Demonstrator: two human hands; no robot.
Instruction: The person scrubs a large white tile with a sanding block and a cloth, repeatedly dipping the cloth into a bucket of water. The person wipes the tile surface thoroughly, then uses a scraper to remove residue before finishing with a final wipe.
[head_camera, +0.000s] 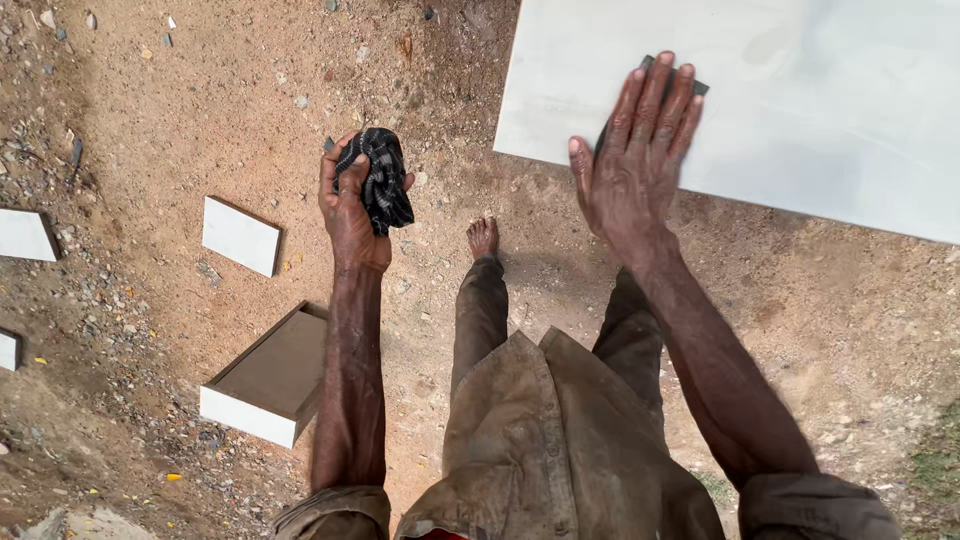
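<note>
My left hand (349, 205) is closed around a crumpled black cloth with white markings (378, 176), held over the sandy ground. My right hand (634, 160) lies flat with fingers spread on the near edge of a large pale tile (800, 100). Under its fingers sits a small dark pad (697, 87), only its corners showing. My bare foot (483, 236) stands on the dirt between both hands, just short of the tile's edge.
A small white tile piece (240, 235) lies left of my left hand. A brown-backed tile offcut (272, 375) lies below it. More white fragments (25, 234) rest at the far left among gravel. The ground is reddish sand with scattered stones.
</note>
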